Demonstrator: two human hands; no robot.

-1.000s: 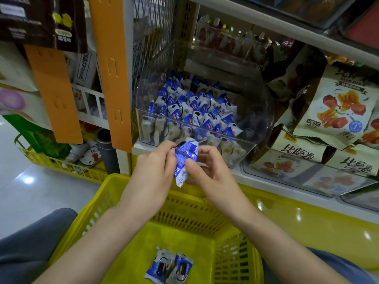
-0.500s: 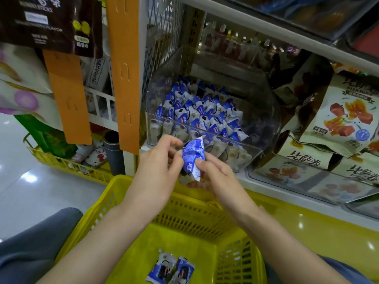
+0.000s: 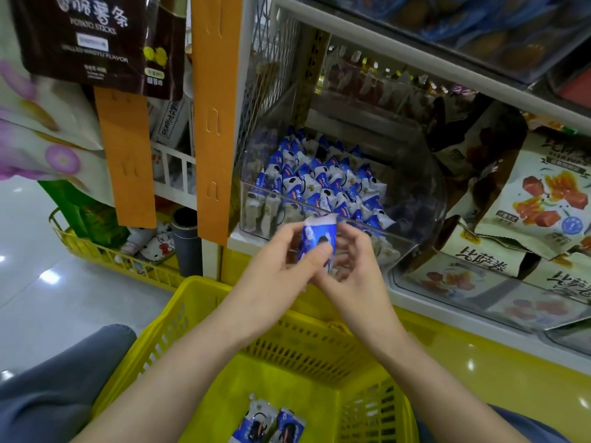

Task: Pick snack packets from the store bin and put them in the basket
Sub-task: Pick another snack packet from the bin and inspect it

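A blue-and-white snack packet (image 3: 318, 238) is held upright between both hands, just in front of the clear plastic store bin (image 3: 419, 203). My left hand (image 3: 278, 265) pinches its left side. My right hand (image 3: 356, 273) has its fingers curled round the packet's right side and back. The bin holds several more of the same packets (image 3: 326, 183). Below my forearms is the yellow basket (image 3: 287, 346), with two packets (image 3: 256, 422) (image 3: 287, 430) lying on its floor.
Larger snack bags (image 3: 543, 199) fill the shelf to the right of the bin. An orange hanging strip (image 3: 214, 123) and a white wire rack side stand left of it. A second yellow basket (image 3: 105, 251) sits on the floor at left.
The packet has turned in my fingers from a tilted, edge-on pose to upright with its face towards me. Both hands stayed in front of the bin; the camera moved slightly closer.
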